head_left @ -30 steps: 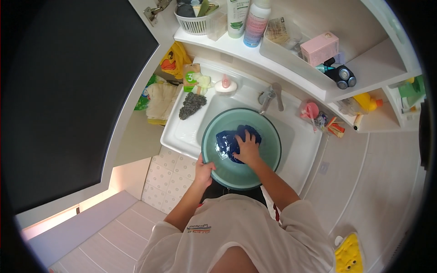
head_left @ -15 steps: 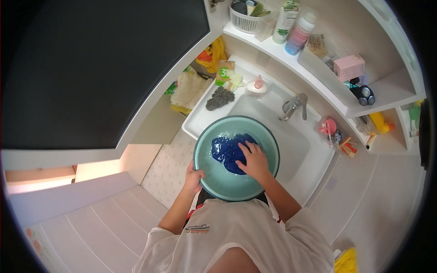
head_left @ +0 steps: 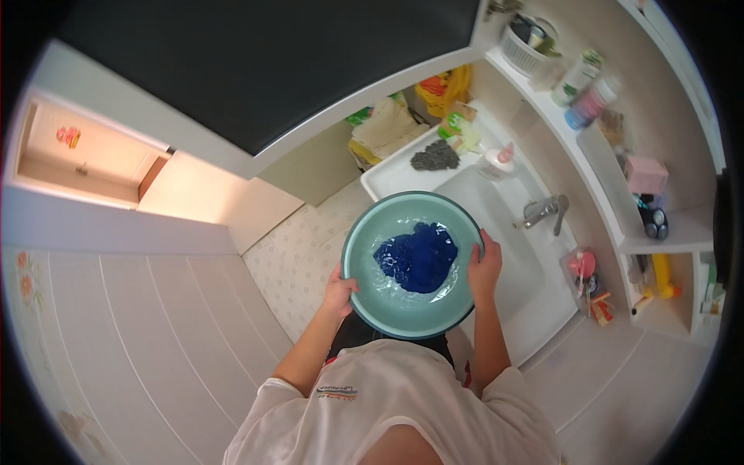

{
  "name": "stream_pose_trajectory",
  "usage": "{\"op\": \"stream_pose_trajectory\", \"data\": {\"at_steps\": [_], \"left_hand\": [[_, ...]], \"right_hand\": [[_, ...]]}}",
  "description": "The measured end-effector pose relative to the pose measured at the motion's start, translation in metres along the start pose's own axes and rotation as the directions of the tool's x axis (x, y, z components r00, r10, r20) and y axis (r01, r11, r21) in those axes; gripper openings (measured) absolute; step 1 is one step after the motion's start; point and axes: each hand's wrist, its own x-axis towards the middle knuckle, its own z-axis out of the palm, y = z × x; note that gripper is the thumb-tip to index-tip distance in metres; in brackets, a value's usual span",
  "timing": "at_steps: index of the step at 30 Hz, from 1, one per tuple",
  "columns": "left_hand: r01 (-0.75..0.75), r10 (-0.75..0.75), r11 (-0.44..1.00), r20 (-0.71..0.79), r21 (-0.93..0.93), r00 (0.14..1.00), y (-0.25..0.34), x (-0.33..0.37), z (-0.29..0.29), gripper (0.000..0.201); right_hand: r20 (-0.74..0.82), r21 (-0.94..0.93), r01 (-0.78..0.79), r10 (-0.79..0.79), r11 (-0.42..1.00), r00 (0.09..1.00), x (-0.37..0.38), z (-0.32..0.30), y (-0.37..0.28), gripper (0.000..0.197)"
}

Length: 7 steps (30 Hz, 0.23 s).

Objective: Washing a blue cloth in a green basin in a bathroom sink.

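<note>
Between my two hands is a round teal basin (head_left: 364, 302) with water in it. A dark blue cloth (head_left: 418, 257) lies bunched in the water. My left hand (head_left: 339, 293) grips the basin's left rim, thumb over the edge. On the right side, my right hand (head_left: 484, 263) is closed round the rim, its fingers partly hidden by the basin wall. The basin sits in front of my body and overlaps the near left part of the white sink (head_left: 515, 306).
A chrome faucet (head_left: 546, 213) stands at the sink's far right. On the ledge are a grey scouring pad (head_left: 435, 156) and a soap bottle (head_left: 496, 163) with a pink pump. Shelves (head_left: 589, 186) with bottles and boxes line the right; a dark-panelled door (head_left: 271, 70) spans the upper left.
My right hand has left the blue cloth in the water and taken hold of the basin's right rim. The view has turned left, showing a lit doorway. My left hand keeps its grip.
</note>
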Motion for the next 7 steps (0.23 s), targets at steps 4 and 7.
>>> {"op": "stream_pose_trajectory", "data": {"at_steps": [4,7], "left_hand": [[-0.053,0.048,0.998,-0.097,-0.047,0.994,0.015,-0.017,-0.051,0.073],[-0.084,0.075,0.994,-0.131,-0.065,0.989,0.043,-0.036,-0.095,0.076]], "right_hand": [[0.162,0.075,-0.021,0.009,0.997,0.987,0.000,0.028,-0.049,0.039],[0.213,0.164,0.066,-0.100,0.984,0.972,-0.011,0.059,-0.088,0.039]]}}
